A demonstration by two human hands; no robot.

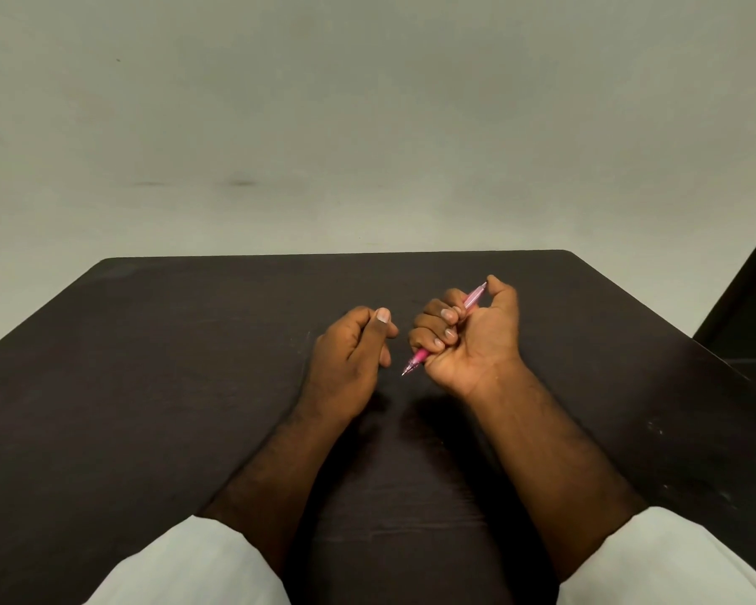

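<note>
Right grip was clenched around a pink click pen, fist-style, with the thumb up at the clicker end. The pen was held above the counter, about mid-width and closer to the far edge. Its tip pointed down toward the near-left, clear of the surface as far as I could tell. Left grip was just beside it, fingers loosely curled, holding nothing.

Pen looked light, stiff and of smooth plastic, so likely slippery. The darker pink section near the tip was probably rubbery and the best place to hold it for writing. The fist hold was secure but poor for fine control.

Bare dark surface lay on all sides. The far edge and far-right corner were well apart from the pen, and the white sleeves sat at the near edge.
</note>
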